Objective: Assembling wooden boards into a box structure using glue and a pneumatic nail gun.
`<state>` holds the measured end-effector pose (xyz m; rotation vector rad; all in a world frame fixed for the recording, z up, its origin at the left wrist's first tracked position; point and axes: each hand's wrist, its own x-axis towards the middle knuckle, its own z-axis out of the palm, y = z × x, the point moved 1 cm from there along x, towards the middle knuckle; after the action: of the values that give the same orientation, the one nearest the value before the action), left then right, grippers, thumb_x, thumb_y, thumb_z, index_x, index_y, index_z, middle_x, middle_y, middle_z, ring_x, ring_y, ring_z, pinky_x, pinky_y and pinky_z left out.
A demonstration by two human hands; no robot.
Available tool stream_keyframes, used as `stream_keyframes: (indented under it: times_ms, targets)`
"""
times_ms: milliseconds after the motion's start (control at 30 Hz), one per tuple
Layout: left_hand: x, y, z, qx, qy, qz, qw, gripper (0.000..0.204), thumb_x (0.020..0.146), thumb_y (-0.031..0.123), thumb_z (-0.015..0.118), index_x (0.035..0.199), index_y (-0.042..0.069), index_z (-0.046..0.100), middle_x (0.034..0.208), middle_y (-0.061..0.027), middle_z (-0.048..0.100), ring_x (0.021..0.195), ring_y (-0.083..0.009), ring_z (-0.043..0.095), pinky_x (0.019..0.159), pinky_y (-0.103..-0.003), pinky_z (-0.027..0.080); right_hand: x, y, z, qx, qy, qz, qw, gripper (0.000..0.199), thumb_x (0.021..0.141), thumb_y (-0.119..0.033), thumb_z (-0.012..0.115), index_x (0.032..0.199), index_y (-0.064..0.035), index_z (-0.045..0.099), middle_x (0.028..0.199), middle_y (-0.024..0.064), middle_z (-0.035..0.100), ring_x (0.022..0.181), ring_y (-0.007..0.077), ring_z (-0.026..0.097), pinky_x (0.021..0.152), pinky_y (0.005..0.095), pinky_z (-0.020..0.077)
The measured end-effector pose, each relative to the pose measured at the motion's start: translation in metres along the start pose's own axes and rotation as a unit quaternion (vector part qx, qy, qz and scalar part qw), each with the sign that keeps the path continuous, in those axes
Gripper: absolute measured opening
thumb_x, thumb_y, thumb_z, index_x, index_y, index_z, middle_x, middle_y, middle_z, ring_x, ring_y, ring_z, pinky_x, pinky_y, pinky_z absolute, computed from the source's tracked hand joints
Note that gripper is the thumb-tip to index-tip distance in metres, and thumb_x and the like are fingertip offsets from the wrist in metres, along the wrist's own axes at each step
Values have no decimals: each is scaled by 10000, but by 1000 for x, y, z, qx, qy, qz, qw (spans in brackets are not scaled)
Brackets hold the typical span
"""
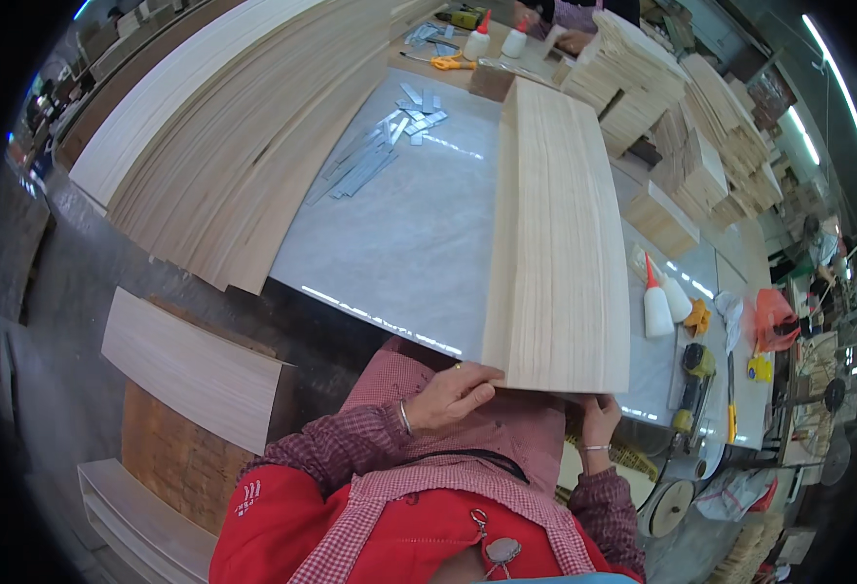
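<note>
A long, pale wooden box-shaped piece [567, 243] lies lengthwise on the grey, glossy tabletop [390, 263], its near end at the table's front edge. My left hand [453, 395] grips its near left corner, fingertips closed against the edge. At the near right corner, my right hand [600, 420] holds the lower edge, with part of its fingers hidden beneath the wood. Left of the piece, several thin grey metal-like strips [365, 167] are scattered in a loose pile.
Tall stacked boards [243, 146] line the left. To the right are white glue bottles with red tips [657, 310], a green cordless drill [693, 380] and a red plastic bag [775, 319]. Wood stacks [623, 73] and another person's hand [574, 41] are at the far side.
</note>
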<state>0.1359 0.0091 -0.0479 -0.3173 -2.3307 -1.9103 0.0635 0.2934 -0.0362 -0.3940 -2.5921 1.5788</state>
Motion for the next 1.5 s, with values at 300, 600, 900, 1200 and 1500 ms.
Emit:
stream_keyframes:
  times_ms: [300, 600, 900, 1200, 1500]
  targets:
    - [-1, 18, -19, -32, 49, -88, 994, 551, 858, 241, 619, 1322, 9, 432, 1122, -143, 591, 906, -256, 588, 812, -326, 474, 14, -19, -1, -19, -136, -62, 989, 324, 789, -146, 647, 1058, 32, 609, 887, 115, 667, 759, 183, 593, 683, 267, 469]
    - [20, 41, -16, 145, 133, 88, 976, 633, 804, 242, 727, 1339, 60, 441, 1134, -124, 595, 913, -220, 585, 815, -309, 474, 1, -40, -26, 141, -114, -212, 960, 453, 810, -32, 653, 1251, -84, 565, 1041, 87, 668, 900, 145, 633, 808, 230, 500]
    - [31, 58, -3, 258, 158, 131, 944, 454, 791, 196, 741, 1204, 65, 603, 1031, -82, 623, 788, -141, 560, 702, -242, 474, -6, -32, -12, 159, 22, -248, 955, 231, 806, -57, 654, 1036, -57, 679, 904, 25, 699, 753, 117, 637, 726, 204, 508]
    - [30, 63, 2, 309, 154, 113, 932, 377, 852, 176, 686, 1212, 88, 616, 1007, -45, 614, 786, -121, 517, 695, -228, 420, -10, -42, -13, 154, 65, -276, 947, 165, 795, -41, 643, 952, -49, 694, 889, 25, 696, 686, 127, 622, 661, 209, 513]
    - [31, 60, -2, 310, 151, 156, 926, 381, 846, 161, 694, 1212, 87, 619, 941, -44, 590, 757, -119, 497, 650, -230, 406, -11, -44, -13, 144, 67, -291, 944, 160, 790, -36, 642, 939, -56, 695, 886, 18, 695, 668, 128, 618, 628, 211, 516]
